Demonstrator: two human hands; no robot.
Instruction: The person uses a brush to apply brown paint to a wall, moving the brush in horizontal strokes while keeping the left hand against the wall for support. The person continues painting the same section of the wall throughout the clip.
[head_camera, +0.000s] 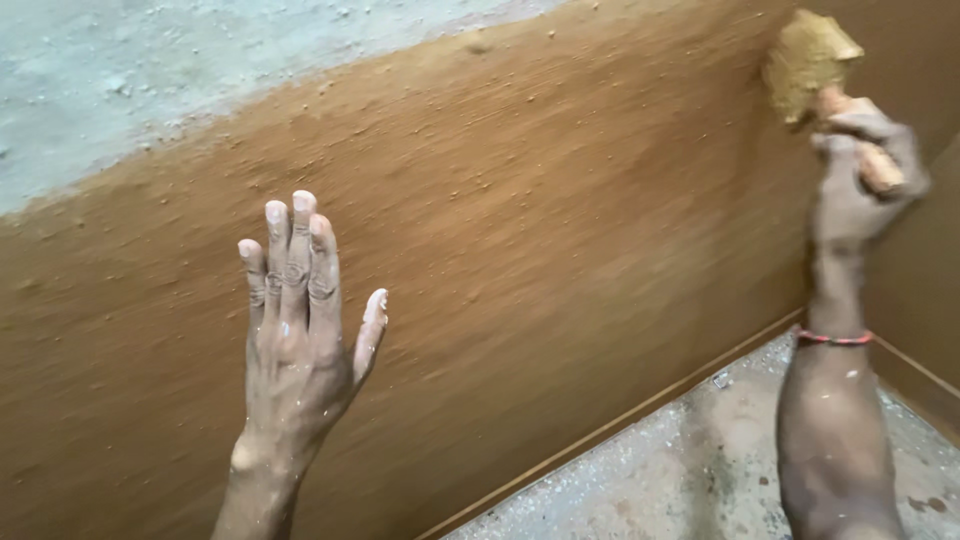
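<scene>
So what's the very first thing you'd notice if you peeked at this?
The big brown-coated wall fills nearly everything, with a pale bare patch at the upper left. The left hand is spread flat in front of it, low in the middle. At the upper right, the right hand grips a brush clogged with the brown stuff.

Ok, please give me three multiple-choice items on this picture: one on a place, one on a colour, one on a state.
1. Where is the brush?
A. on the floor
B. raised in the right hand, near the wall
C. in the left hand

2. What colour is the wet coat on the wall?
A. brown
B. blue
C. white

3. How is the left hand?
A. a fist
B. open, fingers straight
C. holding a rag

Key: 1 B, fingers wrap its handle; 2 A, brown covers the wall below a pale strip; 3 B, flat and holding nothing.
</scene>
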